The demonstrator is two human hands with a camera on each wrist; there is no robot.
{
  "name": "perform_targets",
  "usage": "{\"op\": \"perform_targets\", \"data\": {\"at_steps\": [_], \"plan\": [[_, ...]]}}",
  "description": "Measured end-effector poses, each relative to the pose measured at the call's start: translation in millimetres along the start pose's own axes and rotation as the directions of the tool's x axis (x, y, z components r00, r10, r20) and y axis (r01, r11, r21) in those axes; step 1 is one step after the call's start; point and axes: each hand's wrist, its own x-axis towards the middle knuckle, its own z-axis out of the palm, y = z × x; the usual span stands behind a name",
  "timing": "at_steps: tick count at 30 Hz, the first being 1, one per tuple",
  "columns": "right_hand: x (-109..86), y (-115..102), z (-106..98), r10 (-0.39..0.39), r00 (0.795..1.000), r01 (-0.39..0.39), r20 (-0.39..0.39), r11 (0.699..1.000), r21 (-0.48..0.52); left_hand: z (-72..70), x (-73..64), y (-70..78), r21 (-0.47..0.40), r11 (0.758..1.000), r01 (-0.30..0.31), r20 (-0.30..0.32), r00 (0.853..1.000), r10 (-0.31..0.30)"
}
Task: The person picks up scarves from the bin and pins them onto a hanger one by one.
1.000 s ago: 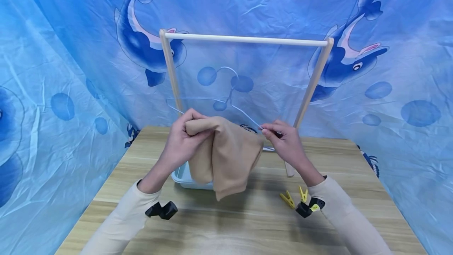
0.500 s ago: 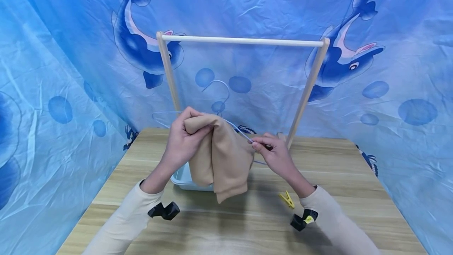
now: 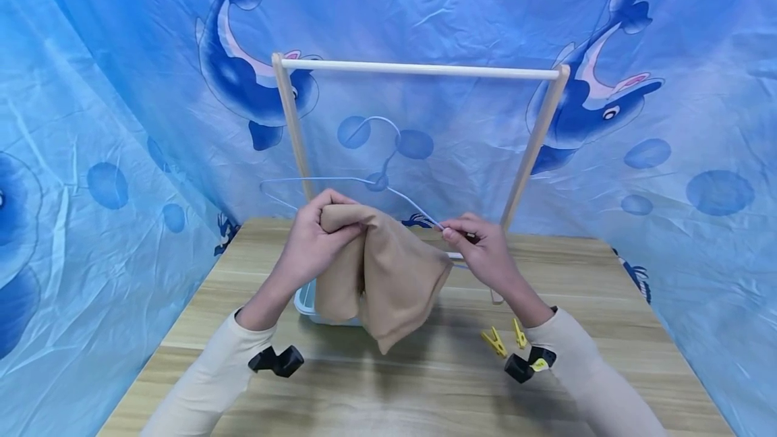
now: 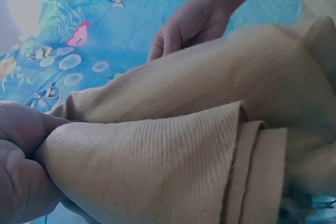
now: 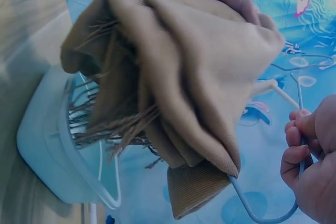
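My left hand (image 3: 315, 241) pinches the folded top edge of a tan scarf (image 3: 400, 275), which hangs in loose folds above the table. In the right wrist view its fringe (image 5: 126, 129) dangles over the basin. My right hand (image 3: 485, 248) grips one end of a thin, pale blue wire hanger (image 3: 415, 204), hook upward. The hanger's left shoulder passes behind my left hand. From the rounded corner by my right hand, the bottom wire (image 5: 239, 195) runs in under the scarf's folds, where the cloth hides it.
A wooden rack with a white top rail (image 3: 419, 69) stands behind the hands. Below the scarf is a pale blue basin (image 3: 303, 305), partly covered. Two yellow clothespins (image 3: 494, 342) lie on the wooden table (image 3: 388, 396) near the right wrist. A blue dolphin-print curtain (image 3: 461, 12) surrounds the table.
My right hand and the hanger dipped down and left, then came back up. The scarf's right side now spreads farther right, its lower edge drawn to a point. My left hand keeps its pinch.
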Motion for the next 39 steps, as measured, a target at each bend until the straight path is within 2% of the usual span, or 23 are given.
{"op": "perform_targets", "data": {"at_steps": [8, 12, 17, 20, 23, 29, 32, 34, 39], "plan": [[8.1, -3.1, -11.5, -0.021, 1.0, 0.021, -0.001, 1.0, -0.022, -9.5, 3.9, -7.2, 0.084, 0.99, 0.116, 0.002, 0.993, -0.117], [10.5, -4.8, -15.5, -0.029, 1.0, 0.03, 0.009, 0.999, -0.04, -13.1, 4.3, -7.7, 0.166, 0.981, 0.103, -0.025, 0.995, -0.1], [12.3, -8.5, -16.2, -0.019, 0.999, 0.02, 0.03, 0.998, -0.057, -12.2, 3.1, -4.9, 0.25, 0.967, 0.045, -0.073, 0.997, -0.028], [12.5, -9.3, -14.6, -0.002, 0.999, 0.004, 0.049, 0.998, -0.056, -8.5, 2.6, -4.4, 0.224, 0.975, -0.014, -0.087, 0.996, 0.035], [11.4, -8.0, -11.9, 0.009, 0.998, -0.007, 0.059, 0.999, -0.043, -4.3, 2.5, -4.9, 0.145, 0.987, -0.067, -0.105, 0.991, 0.083], [3.7, -1.5, 0.9, 0.026, 0.998, -0.026, 0.055, 1.0, 0.0, 2.6, 3.5, -2.8, -0.024, 0.992, -0.126, -0.203, 0.972, 0.119], [-2.9, -0.4, 9.6, 0.05, 0.996, -0.053, 0.078, 0.998, 0.03, 5.5, 3.4, -0.2, -0.035, 0.99, -0.138, -0.239, 0.963, 0.125], [-6.5, -1.5, 13.8, 0.064, 0.994, -0.067, 0.084, 0.997, 0.041, 7.2, 2.7, 1.5, -0.039, 0.99, -0.133, -0.245, 0.962, 0.119], [-7.7, -5.5, 16.2, 0.041, 0.997, -0.045, 0.07, 0.997, 0.058, 7.8, 1.4, 2.3, -0.033, 0.995, -0.089, -0.217, 0.973, 0.08]]}}
